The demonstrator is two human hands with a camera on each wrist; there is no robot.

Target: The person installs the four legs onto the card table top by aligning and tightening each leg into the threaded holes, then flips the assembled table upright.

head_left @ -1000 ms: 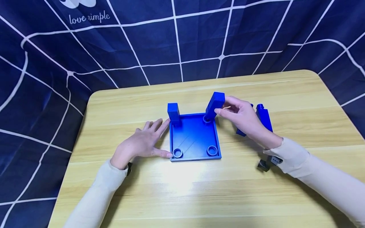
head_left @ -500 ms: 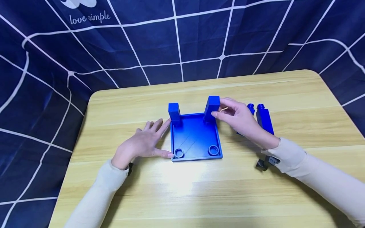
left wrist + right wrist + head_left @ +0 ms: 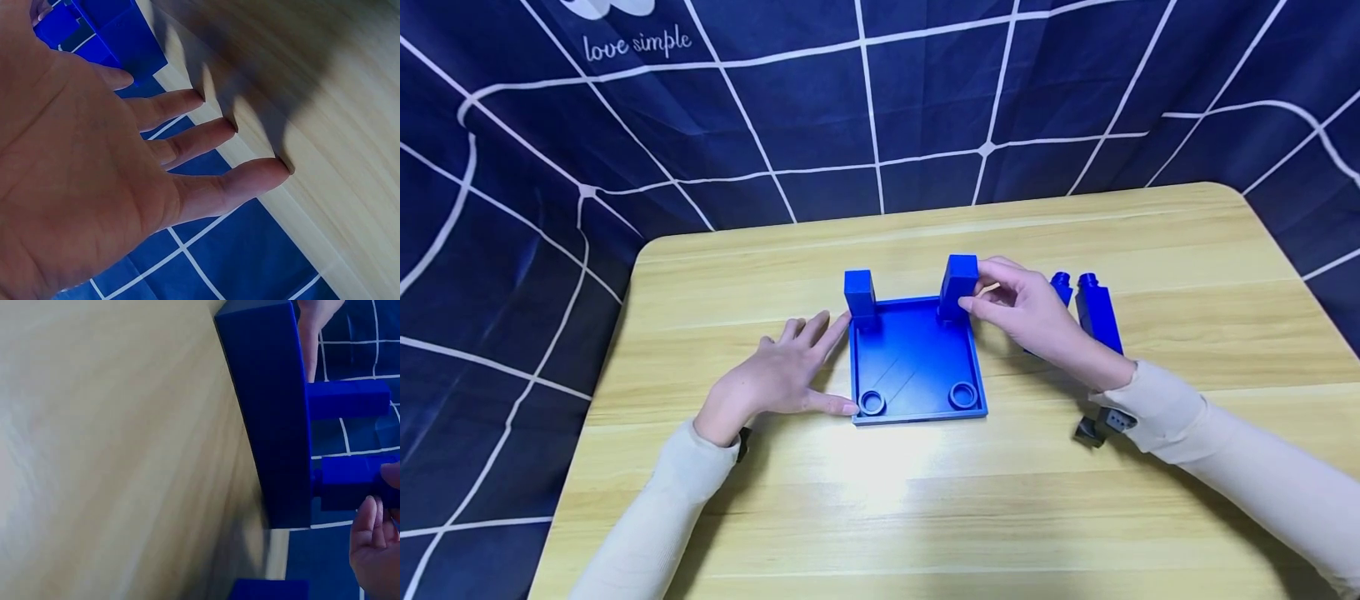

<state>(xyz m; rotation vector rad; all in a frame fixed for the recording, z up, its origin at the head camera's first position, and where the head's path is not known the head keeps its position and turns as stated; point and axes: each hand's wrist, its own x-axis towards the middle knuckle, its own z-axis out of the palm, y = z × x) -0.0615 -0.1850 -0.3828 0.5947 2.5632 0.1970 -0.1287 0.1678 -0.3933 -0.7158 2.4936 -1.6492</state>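
A blue square tray-like panel (image 3: 917, 367) lies on the table, with round sockets at its two near corners. At its back left corner a blue square leg (image 3: 859, 293) stands upright. My right hand (image 3: 1033, 312) pinches a second blue leg (image 3: 960, 279) at the back right corner. The right wrist view shows that held leg (image 3: 350, 481) with a narrow neck against the panel. My left hand (image 3: 775, 375) has its fingers spread, with index finger and thumb touching the panel's left edge. The left wrist view shows its palm (image 3: 75, 156) holding nothing.
Two loose blue legs with threaded ends lie right of the panel, one (image 3: 1097, 312) in full sight, the other (image 3: 1061, 286) partly behind my right hand. The wooden table (image 3: 880, 500) meets a dark blue checked curtain (image 3: 925, 108) at the back.
The held leg leaned to the right a second ago and stands more upright now, seated lower at the corner. My right hand shifted slightly left with it. The left hand stays in place.
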